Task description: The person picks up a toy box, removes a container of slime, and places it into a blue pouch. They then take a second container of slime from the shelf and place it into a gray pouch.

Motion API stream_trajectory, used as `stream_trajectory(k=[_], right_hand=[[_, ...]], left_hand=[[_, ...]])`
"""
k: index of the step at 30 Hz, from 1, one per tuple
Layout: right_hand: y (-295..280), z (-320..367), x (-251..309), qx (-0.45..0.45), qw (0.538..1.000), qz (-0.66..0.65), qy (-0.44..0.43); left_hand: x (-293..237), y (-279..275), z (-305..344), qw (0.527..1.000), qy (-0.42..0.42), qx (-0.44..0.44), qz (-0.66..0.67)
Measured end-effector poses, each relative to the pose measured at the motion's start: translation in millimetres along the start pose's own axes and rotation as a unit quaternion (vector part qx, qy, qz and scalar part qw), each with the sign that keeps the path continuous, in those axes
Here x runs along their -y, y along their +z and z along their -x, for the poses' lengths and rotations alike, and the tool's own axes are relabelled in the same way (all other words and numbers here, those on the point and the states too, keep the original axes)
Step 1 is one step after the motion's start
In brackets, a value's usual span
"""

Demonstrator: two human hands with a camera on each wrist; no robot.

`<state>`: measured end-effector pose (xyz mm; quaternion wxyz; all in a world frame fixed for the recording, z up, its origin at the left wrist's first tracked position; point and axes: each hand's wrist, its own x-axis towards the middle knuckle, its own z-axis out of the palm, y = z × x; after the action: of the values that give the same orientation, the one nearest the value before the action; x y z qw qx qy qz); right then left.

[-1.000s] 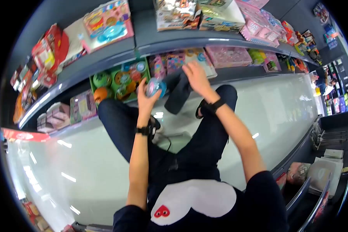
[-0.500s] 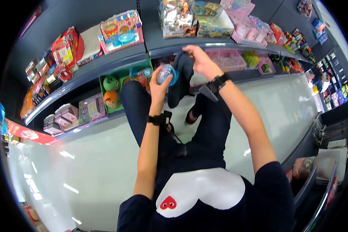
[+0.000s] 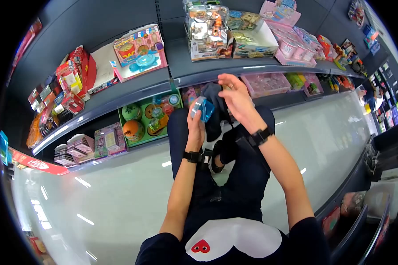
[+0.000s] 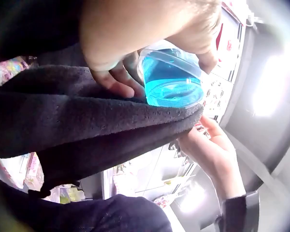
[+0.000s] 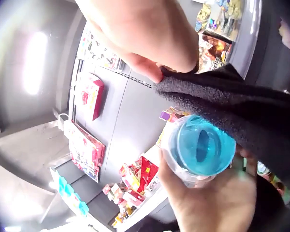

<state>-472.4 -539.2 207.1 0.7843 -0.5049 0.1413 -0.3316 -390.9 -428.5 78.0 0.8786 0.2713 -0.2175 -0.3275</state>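
Note:
My left hand (image 3: pixel 196 129) grips a clear plastic tub with a bright blue end (image 5: pixel 205 147), fingers and thumb round its side. The blue end is turned toward the cloth. My right hand (image 3: pixel 239 102) pinches the upper edge of a dark grey cloth (image 4: pixel 87 116), which hangs in folds beside the tub. In the left wrist view, the cloth's top edge runs right along the blue end. Its lower part hangs above my knees in the head view. Part of my right hand's fingers is hidden in the right wrist view.
Before me, a green box (image 3: pixel 143 140) on the lower shelf holds a green ball (image 3: pixel 131 112), an orange ball (image 3: pixel 133 131) and clear tubs. The upper shelf edge (image 3: pixel 119 98) passes just beyond my hands. Boxed toys (image 3: pixel 210 37) stand on it.
The tub has turned so its blue end faces the cloth. Both hands and the cloth sit lower, nearer my body. My left knee has swung right, uncovering the green box.

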Motion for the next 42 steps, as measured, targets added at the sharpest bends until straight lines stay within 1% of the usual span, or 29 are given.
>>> stream_trajectory(k=[1,3,5,7,8,9,10,11,13,14,15,16,17,19,20,21,23,26,29,30,33,34,35,36,37,38,39,41,42], right_hand=[[3,0,0,0.013,0.999,0.023,-0.023],[-3,2,-8,0.028,0.996,0.078,-0.046],[-11,-12,-20,0.043,0.984,0.159,-0.064],[-23,-29,-33,0.101,0.964,0.224,-0.099],[-24,-43,-24,0.153,0.953,0.242,-0.095],[-26,-33,-28,0.193,0.948,0.243,-0.07],[-24,-29,-27,0.217,0.927,0.3,-0.06],[-26,-32,-26,0.273,0.898,0.343,-0.033],[-22,-31,-31,0.294,0.867,0.401,-0.044],[-23,-33,-34,0.29,0.879,0.379,-0.012],[-27,-37,-42,0.285,0.869,0.401,-0.057],[-29,-41,-46,0.272,0.867,0.411,-0.068],[-29,-40,-51,0.259,0.866,0.42,-0.079],[-28,-42,-58,0.239,0.844,0.457,-0.15],[-28,-39,-60,0.224,0.84,0.472,-0.148],[-28,-37,-63,0.209,0.828,0.496,-0.155],[-32,-31,-73,0.174,0.821,0.519,-0.164],[-45,-26,-74,0.197,0.805,0.547,-0.122],[-65,-30,-75,0.226,0.837,0.491,-0.081],[-70,-28,-75,0.214,0.842,0.495,-0.035],[-87,-19,-84,0.152,0.87,0.46,-0.093],[-101,-16,-101,0.135,0.879,0.442,-0.119],[-106,-10,-103,0.142,0.896,0.41,-0.095],[-110,-2,-114,0.13,0.938,0.318,-0.045],[-108,6,-120,0.115,0.975,0.192,0.004],[-105,13,-126,0.099,0.989,0.098,0.052],[-101,18,-128,0.073,0.994,0.033,0.075],[-106,18,-138,0.029,0.994,0.086,0.058],[-113,16,-142,0.039,0.993,0.099,0.051]], left_hand=[[-3,3,-2,1.0,-0.015,0.007,0.011],[-7,-1,-8,0.997,-0.046,0.06,-0.013],[-12,3,-11,0.982,0.002,0.072,-0.173],[3,-11,-27,0.965,0.031,0.117,-0.231],[-1,3,-42,0.967,0.008,0.145,-0.21],[-17,10,-27,0.965,-0.04,0.162,-0.2],[-22,8,-31,0.941,-0.092,0.176,-0.276],[-28,7,-34,0.905,-0.141,0.197,-0.35],[-14,-10,-45,0.846,-0.134,0.259,-0.447],[-3,-11,-42,0.877,-0.08,0.223,-0.417],[5,-15,-42,0.875,-0.055,0.201,-0.437],[10,-16,-41,0.871,-0.03,0.177,-0.457],[14,-23,-33,0.868,-0.056,0.151,-0.469],[-5,-1,-23,0.891,-0.036,0.097,-0.443],[-5,-3,-23,0.885,-0.056,0.073,-0.457],[-6,-5,-24,0.877,-0.047,0.061,-0.475],[-5,-12,-27,0.873,-0.003,0.057,-0.484],[-9,-10,-27,0.837,-0.019,0.063,-0.543],[-1,-3,-28,0.821,0.067,0.069,-0.563],[2,-3,-29,0.822,0.059,0.07,-0.562],[13,-5,-31,0.818,0.002,0.025,-0.575],[19,-7,-33,0.833,0.012,0.005,-0.553],[25,-14,-34,0.833,0.033,0.007,-0.552],[24,-13,-35,0.827,0.052,0.022,-0.559],[28,-13,-34,0.825,0.034,0.011,-0.564],[31,-12,-33,0.823,0.022,0.005,-0.568],[34,-11,-33,0.819,0.007,-0.002,-0.574],[35,-13,-37,0.823,-0.039,0.04,-0.566],[35,-16,-42,0.817,-0.069,0.073,-0.567]])
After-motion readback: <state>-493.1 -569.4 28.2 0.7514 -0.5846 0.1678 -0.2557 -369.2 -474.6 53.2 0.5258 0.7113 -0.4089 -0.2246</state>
